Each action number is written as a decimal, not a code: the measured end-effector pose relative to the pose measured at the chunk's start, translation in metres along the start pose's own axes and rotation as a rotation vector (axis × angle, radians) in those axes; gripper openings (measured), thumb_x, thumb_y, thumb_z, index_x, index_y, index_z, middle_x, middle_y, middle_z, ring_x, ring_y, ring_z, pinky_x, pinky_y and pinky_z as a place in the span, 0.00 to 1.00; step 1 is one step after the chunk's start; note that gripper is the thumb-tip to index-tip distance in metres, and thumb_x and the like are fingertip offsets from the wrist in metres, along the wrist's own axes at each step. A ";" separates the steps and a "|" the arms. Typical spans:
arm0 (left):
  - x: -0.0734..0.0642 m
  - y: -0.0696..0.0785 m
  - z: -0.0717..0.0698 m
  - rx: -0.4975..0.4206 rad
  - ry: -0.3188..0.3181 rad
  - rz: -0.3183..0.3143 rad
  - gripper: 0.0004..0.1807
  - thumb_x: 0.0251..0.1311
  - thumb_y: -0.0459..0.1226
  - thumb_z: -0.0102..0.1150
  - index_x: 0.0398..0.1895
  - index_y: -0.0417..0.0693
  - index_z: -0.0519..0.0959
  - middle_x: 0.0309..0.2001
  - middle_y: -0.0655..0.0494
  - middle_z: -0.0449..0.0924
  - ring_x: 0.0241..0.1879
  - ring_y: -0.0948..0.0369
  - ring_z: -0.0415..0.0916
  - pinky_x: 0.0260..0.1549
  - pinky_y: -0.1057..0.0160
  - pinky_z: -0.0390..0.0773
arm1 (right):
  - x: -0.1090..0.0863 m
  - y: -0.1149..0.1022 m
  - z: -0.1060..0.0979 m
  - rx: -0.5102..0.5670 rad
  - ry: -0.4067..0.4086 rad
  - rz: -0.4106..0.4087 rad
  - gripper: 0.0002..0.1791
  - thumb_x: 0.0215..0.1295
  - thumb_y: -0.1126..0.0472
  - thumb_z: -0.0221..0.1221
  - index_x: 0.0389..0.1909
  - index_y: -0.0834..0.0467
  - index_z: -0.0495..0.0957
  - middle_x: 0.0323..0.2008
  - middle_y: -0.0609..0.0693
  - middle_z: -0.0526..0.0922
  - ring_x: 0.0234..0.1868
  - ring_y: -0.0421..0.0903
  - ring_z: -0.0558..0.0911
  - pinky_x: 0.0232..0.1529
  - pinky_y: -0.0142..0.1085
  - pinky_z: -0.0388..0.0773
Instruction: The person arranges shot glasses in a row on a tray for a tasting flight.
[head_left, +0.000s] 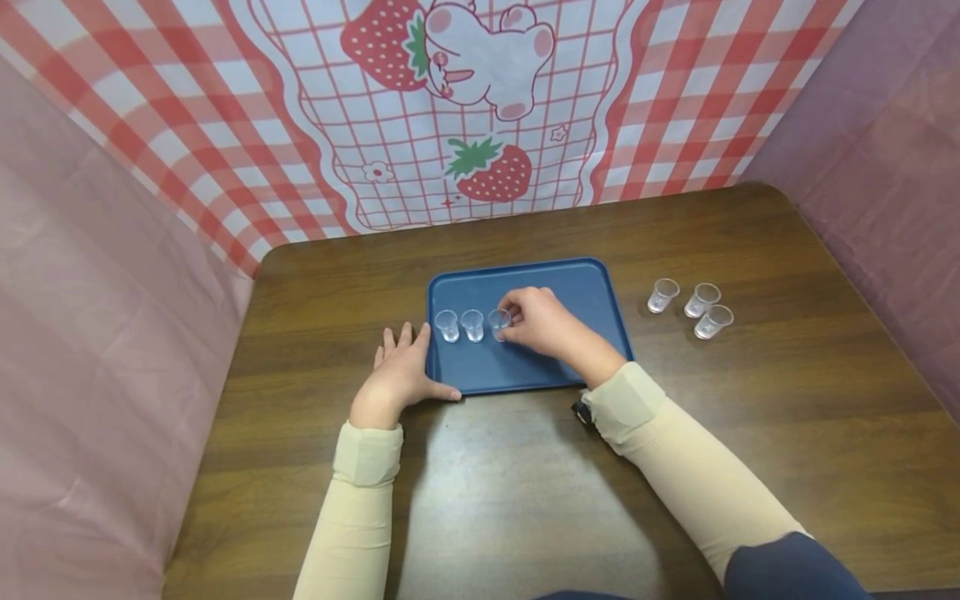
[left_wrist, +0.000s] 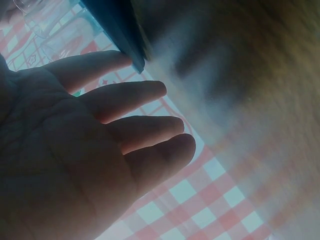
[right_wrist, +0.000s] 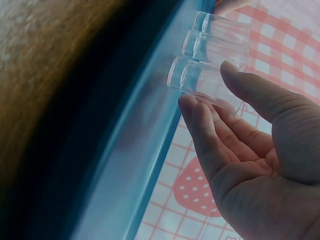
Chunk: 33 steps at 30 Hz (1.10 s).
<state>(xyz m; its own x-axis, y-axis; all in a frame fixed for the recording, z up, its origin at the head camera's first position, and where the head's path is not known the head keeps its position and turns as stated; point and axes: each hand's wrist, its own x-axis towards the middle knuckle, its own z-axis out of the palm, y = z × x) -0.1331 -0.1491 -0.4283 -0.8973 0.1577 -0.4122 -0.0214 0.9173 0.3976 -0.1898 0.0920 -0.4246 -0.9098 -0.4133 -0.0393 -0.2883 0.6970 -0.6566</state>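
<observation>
On the blue tray (head_left: 573, 287) a short row of small clear shot glasses stands upright toward the left side. My right hand (head_left: 543, 321) holds the rightmost shot glass (head_left: 496, 323) of the row between thumb and fingers; in the right wrist view this glass (right_wrist: 197, 80) is low at the tray surface. To its left are the middle glass (head_left: 472, 326) and the left glass (head_left: 447, 326). Spread wide, my left hand (head_left: 393, 375) touches the tray's left edge, the thumb at the front corner. The left wrist view shows its fingers (left_wrist: 115, 95) straight, the index against the tray rim (left_wrist: 117, 30).
Right of the tray, three more clear glasses stand on the wooden table (head_left: 787, 400): one at the left (head_left: 663, 296), two close together (head_left: 702, 301). A checked strawberry-print cloth (head_left: 487, 108) hangs behind the table. Pink curtains (head_left: 97, 333) flank both sides.
</observation>
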 end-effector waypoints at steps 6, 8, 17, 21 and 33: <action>-0.001 0.000 0.000 -0.003 -0.006 -0.004 0.71 0.43 0.59 0.80 0.83 0.44 0.46 0.79 0.33 0.36 0.76 0.34 0.26 0.72 0.39 0.37 | 0.000 0.000 -0.001 0.007 -0.003 0.002 0.18 0.55 0.62 0.76 0.44 0.65 0.85 0.35 0.52 0.86 0.38 0.45 0.83 0.45 0.40 0.80; -0.001 0.000 0.000 0.000 -0.008 -0.004 0.71 0.43 0.60 0.80 0.83 0.44 0.46 0.79 0.33 0.36 0.76 0.34 0.26 0.72 0.39 0.37 | -0.001 0.000 -0.002 0.009 -0.009 0.005 0.19 0.55 0.62 0.76 0.45 0.65 0.84 0.36 0.52 0.86 0.39 0.45 0.84 0.45 0.40 0.80; 0.000 0.000 0.001 0.001 -0.004 0.005 0.71 0.42 0.60 0.81 0.83 0.44 0.46 0.79 0.33 0.37 0.76 0.34 0.26 0.72 0.39 0.37 | -0.005 0.002 -0.010 0.044 -0.031 0.044 0.21 0.56 0.65 0.76 0.49 0.66 0.83 0.42 0.56 0.86 0.43 0.47 0.85 0.47 0.38 0.82; 0.000 0.000 0.001 0.001 -0.003 0.007 0.71 0.42 0.60 0.81 0.83 0.43 0.46 0.79 0.33 0.37 0.76 0.34 0.26 0.72 0.39 0.37 | -0.008 0.001 -0.014 0.064 -0.033 0.052 0.21 0.57 0.65 0.75 0.50 0.67 0.82 0.44 0.57 0.86 0.45 0.49 0.85 0.48 0.38 0.82; -0.001 0.000 0.001 0.004 0.000 0.008 0.71 0.44 0.59 0.81 0.83 0.43 0.46 0.79 0.33 0.36 0.76 0.34 0.26 0.72 0.39 0.37 | -0.022 0.014 -0.030 0.141 0.022 0.029 0.21 0.59 0.66 0.73 0.52 0.70 0.81 0.47 0.63 0.85 0.47 0.54 0.85 0.50 0.44 0.81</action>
<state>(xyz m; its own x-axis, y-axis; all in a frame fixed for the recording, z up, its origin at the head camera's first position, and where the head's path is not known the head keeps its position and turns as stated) -0.1322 -0.1488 -0.4284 -0.8976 0.1648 -0.4088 -0.0128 0.9174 0.3979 -0.1830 0.1280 -0.4100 -0.9238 -0.3801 -0.0448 -0.2179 0.6187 -0.7548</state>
